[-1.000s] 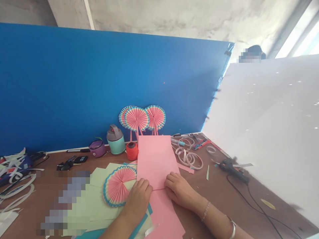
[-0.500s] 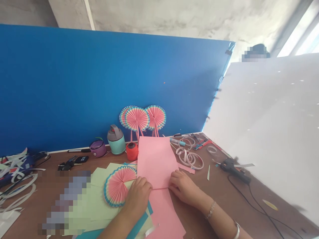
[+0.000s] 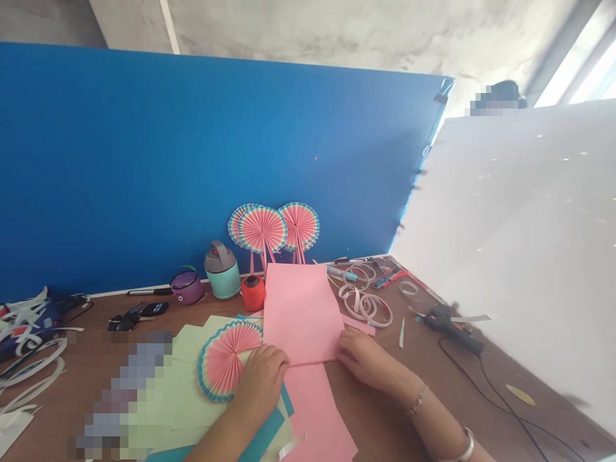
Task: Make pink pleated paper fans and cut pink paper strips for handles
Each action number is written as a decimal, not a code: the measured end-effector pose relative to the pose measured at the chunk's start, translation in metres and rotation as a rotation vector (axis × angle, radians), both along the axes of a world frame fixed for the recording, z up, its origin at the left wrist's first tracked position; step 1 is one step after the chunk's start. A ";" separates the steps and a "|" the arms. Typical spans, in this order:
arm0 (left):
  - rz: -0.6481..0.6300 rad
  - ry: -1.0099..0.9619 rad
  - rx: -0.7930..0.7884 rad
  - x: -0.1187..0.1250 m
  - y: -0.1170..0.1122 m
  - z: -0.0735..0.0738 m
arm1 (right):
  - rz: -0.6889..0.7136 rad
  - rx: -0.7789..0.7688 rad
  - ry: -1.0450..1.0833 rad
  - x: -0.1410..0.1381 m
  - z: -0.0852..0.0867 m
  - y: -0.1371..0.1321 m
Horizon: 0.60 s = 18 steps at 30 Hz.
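Note:
A pink sheet of paper (image 3: 303, 314) stands between my hands, with a narrow fold along its near edge. My left hand (image 3: 264, 375) pinches the left end of that fold. At the right end, my right hand (image 3: 360, 354) grips the same edge with its fingers closed. Beneath lies a second pink sheet (image 3: 317, 410). Left of it, partly behind my left hand, a pleated paper rosette (image 3: 224, 362) in pink, cream and blue rests on pale green paper (image 3: 178, 391). Teal paper (image 3: 264, 436) shows under my left forearm.
Finished paper fans (image 3: 262, 230) lean against the blue partition (image 3: 192, 141). A turquoise flask (image 3: 224, 279), a purple cup (image 3: 187, 287) and a red thread spool (image 3: 253, 293) stand nearby. On the right lie tape rolls (image 3: 368, 308) and a black glue gun (image 3: 452, 330) with its cord.
My right hand has shifted to the right along the folded edge, so my hands are farther apart. The left hand has moved slightly left, still at the fold.

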State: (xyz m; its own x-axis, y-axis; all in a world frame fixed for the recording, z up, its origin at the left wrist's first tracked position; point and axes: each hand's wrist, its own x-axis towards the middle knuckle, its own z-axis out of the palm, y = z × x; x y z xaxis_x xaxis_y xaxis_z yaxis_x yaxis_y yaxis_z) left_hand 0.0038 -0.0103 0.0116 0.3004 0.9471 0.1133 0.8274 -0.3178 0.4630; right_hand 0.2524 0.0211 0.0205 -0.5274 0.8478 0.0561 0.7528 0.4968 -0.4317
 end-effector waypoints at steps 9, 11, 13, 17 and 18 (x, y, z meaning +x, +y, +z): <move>0.130 -0.113 -0.095 -0.002 0.002 0.000 | -0.081 -0.216 0.169 0.009 -0.009 0.009; 0.147 -0.132 -0.106 -0.003 0.004 -0.002 | -0.088 -0.221 0.177 0.008 -0.009 0.008; 0.148 -0.142 -0.107 -0.004 0.005 -0.004 | -0.081 -0.181 0.160 0.006 -0.007 0.008; 0.129 -0.134 -0.090 -0.003 0.007 -0.006 | -0.100 -0.136 0.107 0.001 -0.005 0.007; 0.126 -0.127 -0.087 -0.003 0.007 -0.006 | -0.111 -0.138 0.092 0.001 -0.005 0.008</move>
